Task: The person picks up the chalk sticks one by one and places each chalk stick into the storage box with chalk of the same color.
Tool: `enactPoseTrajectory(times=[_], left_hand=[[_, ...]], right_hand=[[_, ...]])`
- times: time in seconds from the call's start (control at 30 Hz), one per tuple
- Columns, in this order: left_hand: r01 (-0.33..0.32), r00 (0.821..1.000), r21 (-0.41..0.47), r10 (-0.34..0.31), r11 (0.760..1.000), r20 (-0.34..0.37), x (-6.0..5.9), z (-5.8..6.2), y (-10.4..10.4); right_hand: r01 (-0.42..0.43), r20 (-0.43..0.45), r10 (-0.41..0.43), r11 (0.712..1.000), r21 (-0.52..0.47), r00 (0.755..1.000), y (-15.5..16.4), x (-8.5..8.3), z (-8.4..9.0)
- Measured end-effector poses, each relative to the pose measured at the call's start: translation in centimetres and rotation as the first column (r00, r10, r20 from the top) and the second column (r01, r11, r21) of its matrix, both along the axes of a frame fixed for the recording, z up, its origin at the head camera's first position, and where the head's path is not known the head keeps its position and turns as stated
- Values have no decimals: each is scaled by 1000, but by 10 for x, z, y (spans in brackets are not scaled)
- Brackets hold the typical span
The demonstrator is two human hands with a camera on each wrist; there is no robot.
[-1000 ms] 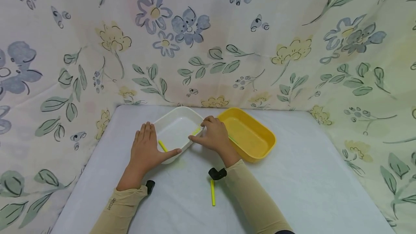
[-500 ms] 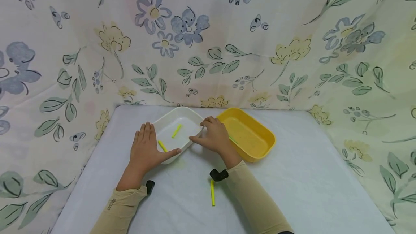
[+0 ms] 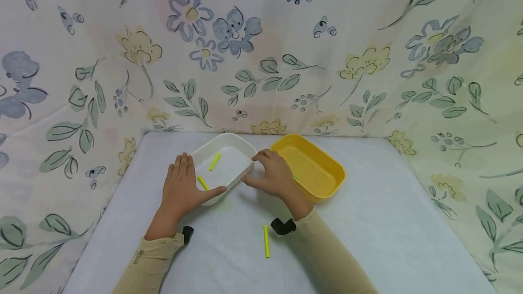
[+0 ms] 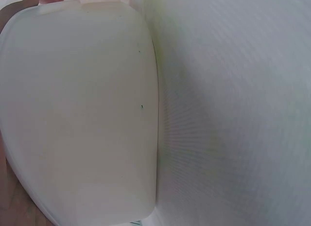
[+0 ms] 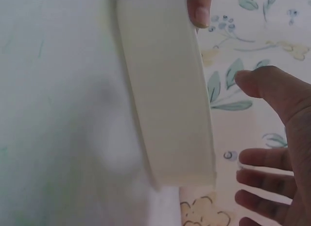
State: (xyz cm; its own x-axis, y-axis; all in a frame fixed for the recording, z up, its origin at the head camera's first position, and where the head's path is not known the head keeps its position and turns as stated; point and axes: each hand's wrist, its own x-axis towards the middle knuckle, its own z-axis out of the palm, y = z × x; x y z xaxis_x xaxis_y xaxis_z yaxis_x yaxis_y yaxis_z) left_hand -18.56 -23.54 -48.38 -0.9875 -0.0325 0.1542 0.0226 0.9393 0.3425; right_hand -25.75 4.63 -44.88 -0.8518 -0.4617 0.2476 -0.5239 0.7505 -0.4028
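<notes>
A white tray sits on the table with two yellow sticks in it, one near its middle and one by its near left wall. My left hand lies flat on the table against the tray's left side, its thumb along the near wall. Just right of the tray hovers my right hand, fingers relaxed and spread, holding nothing. In the right wrist view the right hand's fingers stand apart from the white tray's wall. The white tray's wall fills the left wrist view.
A yellow tray stands right of the white one, with a thin stick end showing beside my right hand. Another yellow stick lies on the pale table near my right wrist. Flowered cloth walls in the back and sides.
The yellow stick that was at the white tray's right rim by my right fingers now lies inside the tray. My right hand has drawn slightly back from the rim. The left hand stayed still.
</notes>
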Motion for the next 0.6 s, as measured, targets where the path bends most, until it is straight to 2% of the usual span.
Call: enactPoseTrajectory(times=[0.3, 0.43, 0.6], left_hand=[[-4, 1000, -2, 4, 1000, 6, 0, 0, 0], [-5, 1000, 6, 5, 1000, 1, 0, 0, -1], [-6, 1000, 4, 6, 1000, -6, 0, 0, 0]], right_hand=[[-102, 16, 102, 995, 20, 995, 9, 17, 4], [-167, 7, 167, 985, 52, 986, 11, 24, 2], [-208, 16, 208, 974, 92, 978, 11, 31, -1]])
